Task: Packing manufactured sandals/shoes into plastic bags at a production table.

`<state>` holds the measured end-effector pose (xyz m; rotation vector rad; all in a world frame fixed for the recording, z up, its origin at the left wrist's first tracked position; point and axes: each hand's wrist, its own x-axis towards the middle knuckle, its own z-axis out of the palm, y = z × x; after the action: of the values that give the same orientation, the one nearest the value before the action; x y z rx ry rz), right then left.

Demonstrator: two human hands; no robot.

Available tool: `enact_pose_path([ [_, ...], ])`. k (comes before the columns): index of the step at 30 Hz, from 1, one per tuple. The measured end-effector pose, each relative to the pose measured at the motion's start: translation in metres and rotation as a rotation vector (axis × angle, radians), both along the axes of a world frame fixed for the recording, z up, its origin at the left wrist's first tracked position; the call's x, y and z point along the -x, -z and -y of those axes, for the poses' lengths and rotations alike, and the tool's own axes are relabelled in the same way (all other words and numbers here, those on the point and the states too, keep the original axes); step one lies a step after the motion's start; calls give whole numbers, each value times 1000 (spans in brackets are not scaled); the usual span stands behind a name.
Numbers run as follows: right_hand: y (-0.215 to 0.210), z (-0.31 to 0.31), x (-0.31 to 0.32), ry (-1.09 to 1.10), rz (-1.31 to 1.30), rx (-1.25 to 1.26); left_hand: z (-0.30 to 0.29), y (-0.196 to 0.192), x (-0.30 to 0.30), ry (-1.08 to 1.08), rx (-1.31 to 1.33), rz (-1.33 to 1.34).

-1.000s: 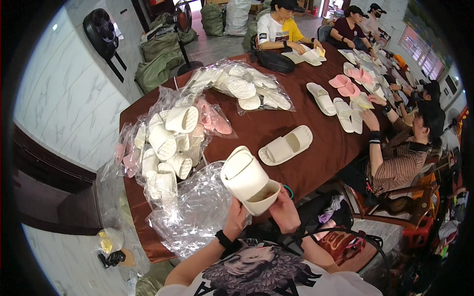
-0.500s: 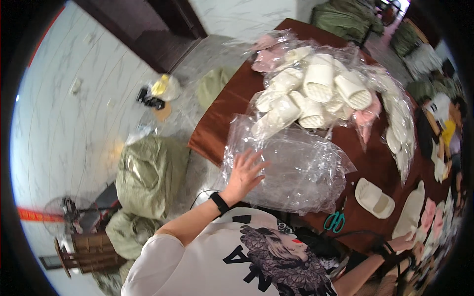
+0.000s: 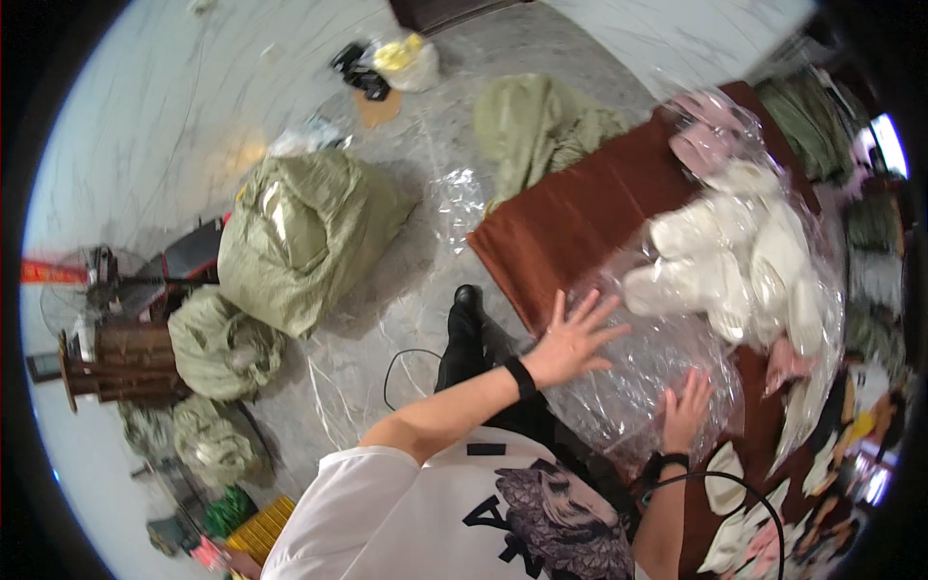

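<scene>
Clear plastic bag: white slippers heaped beyond it. Left hand, right hand over it, fingers apart, contact unclear.

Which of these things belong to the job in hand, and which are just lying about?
Seemingly part of the job:
clear plastic, below the open left hand and right hand
white slippers, wrapped
pink slippers, wrapped

Seemingly just lying about:
green sacks, contents hidden
yellow-and-white bag
wooden furniture

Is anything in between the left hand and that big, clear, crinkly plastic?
Nothing visible is: the open left hand is right over the clear, crinkly plastic. I can't tell whether they touch.
</scene>
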<state>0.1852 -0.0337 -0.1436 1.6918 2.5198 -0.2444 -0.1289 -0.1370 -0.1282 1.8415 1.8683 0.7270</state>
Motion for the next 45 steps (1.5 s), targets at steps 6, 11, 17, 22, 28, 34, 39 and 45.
enact_pose_path([
  [6, -68, -11, 25, 5, 79, -235, 43, -30, 143, -425, -339, 484],
  [11, -47, -2, 118, 174, -193, 219, 86, 164, 280, -964, 35, 384],
  [17, 46, 2, 50, 434, -48, 163, 104, 419, 348, -867, 587, 221],
  [22, 93, -27, -43, 589, -502, 542, 37, 573, 350, -578, 792, 101],
  [28, 129, -26, -24, 579, -374, 487, 18, 690, 385, -733, 986, 309],
  [34, 130, -21, 0, 548, -304, 492, 18, 644, 381, -950, 402, 218],
  [39, 120, -16, 24, 529, -354, 379, 7, 481, 400, -1116, 136, 435],
  [45, -10, 16, 167, 426, 180, 87, 11, 194, 435, -1146, -129, 686],
])
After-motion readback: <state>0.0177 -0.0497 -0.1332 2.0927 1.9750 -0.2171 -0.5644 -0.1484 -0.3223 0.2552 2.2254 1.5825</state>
